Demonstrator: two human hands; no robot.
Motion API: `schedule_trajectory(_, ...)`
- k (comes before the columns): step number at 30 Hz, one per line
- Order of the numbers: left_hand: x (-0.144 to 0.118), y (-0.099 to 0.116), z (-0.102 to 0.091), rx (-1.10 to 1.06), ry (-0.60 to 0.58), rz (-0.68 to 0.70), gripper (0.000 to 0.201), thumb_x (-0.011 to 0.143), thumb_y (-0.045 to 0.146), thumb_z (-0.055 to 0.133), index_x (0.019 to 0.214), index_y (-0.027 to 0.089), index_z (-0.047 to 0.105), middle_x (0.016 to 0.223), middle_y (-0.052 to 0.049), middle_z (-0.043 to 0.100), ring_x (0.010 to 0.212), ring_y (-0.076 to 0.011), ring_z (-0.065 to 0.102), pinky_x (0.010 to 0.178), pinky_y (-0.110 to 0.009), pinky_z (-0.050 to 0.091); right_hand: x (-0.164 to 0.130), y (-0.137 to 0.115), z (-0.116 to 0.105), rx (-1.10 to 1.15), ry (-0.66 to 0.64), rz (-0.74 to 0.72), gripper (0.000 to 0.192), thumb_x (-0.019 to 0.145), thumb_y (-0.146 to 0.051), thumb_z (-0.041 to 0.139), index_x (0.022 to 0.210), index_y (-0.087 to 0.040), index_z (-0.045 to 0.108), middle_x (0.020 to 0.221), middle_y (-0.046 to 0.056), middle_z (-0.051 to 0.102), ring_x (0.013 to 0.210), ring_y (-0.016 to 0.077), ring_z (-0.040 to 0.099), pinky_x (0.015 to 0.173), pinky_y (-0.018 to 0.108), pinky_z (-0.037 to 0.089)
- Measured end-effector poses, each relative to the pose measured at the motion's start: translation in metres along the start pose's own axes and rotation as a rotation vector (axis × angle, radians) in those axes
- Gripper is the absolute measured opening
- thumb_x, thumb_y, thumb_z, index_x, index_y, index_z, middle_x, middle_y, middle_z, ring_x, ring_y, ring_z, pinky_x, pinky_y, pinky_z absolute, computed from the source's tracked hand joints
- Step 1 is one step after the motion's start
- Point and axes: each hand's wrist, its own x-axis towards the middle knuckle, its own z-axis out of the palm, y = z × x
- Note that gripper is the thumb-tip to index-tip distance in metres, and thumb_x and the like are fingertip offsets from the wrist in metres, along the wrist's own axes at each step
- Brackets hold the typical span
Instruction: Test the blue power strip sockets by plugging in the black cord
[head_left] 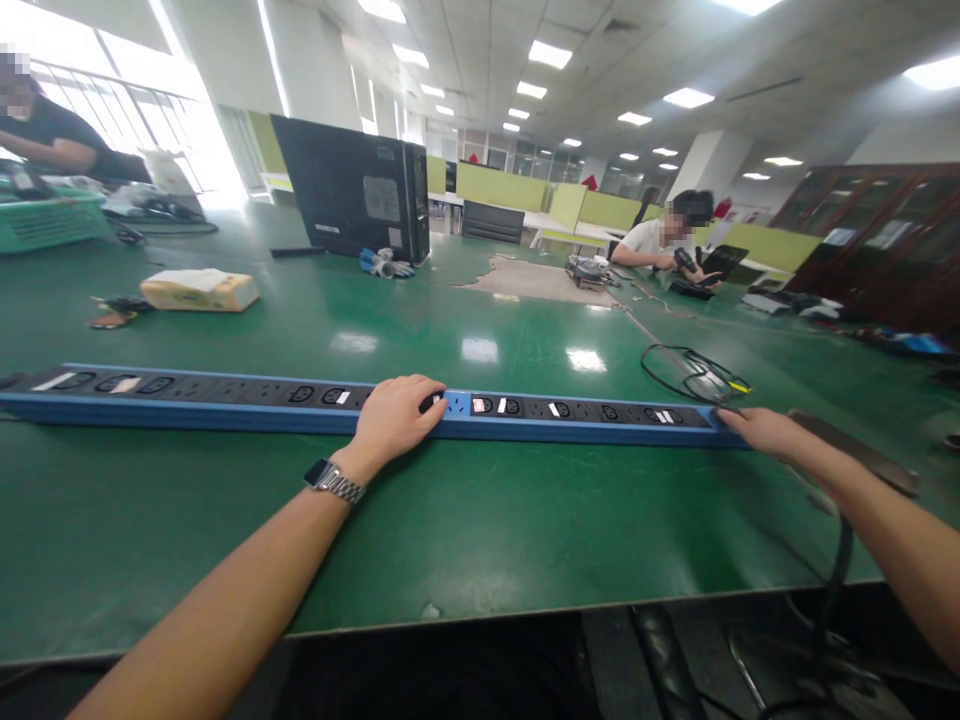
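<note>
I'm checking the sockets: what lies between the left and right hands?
In the head view, a stretch of the power strip, with sockets and small labels.

Blue-black power strip (pixel 315 408), green tabletop (pixel 525 530)

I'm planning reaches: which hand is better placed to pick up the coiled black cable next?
Probably the right hand: it is at the right end of the power strip, near the coiled cable; the left hand is farther, near the middle.
</note>
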Motion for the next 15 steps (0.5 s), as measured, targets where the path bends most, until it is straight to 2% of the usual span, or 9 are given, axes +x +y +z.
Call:
schedule_trajectory(5, 0.0, 0.0, 0.0, 0.003, -0.009, -0.003, 0.035, 0.091, 0.039, 0.044, 0.108, 0.02, 0.068, 0.11, -0.005, 0.07, 0.103, -0.0227, 0.062, 0.092, -0.037, 0.045, 0.003, -0.003, 0.001, -0.022, -0.028, -0.016, 0.062, 0.099, -0.042, 0.026, 0.11, 0.002, 0.068, 0.118, 0.026, 0.064, 0.11, 0.0319, 0.061, 0.091, 0.033, 0.043)
schedule_trajectory(11, 0.002, -0.001, 0.001, 0.014, -0.005, 0.001, 0.036, 0.09, 0.041, 0.044, 0.107, 0.021, 0.069, 0.111, -0.005, 0.07, 0.102, -0.0228, 0.062, 0.091, -0.036, 0.046, 0.001, -0.003, 0.012, -0.015, -0.003, 0.022, 0.069, 0.098, -0.047, 0.018, 0.118, 0.004, 0.062, 0.122, 0.028, 0.061, 0.114, 0.0334, 0.058, 0.092, 0.036, 0.042)
schedule_trajectory(15, 0.001, -0.001, 0.001, 0.015, 0.002, 0.01, 0.036, 0.091, 0.041, 0.043, 0.107, 0.021, 0.069, 0.11, -0.005, 0.07, 0.102, -0.0232, 0.062, 0.09, -0.036, 0.046, -0.005, -0.007, 0.008, -0.018, 0.028, -0.002, 0.067, 0.098, -0.045, 0.02, 0.11, 0.003, 0.066, 0.117, 0.028, 0.064, 0.108, 0.0323, 0.061, 0.089, 0.034, 0.044)
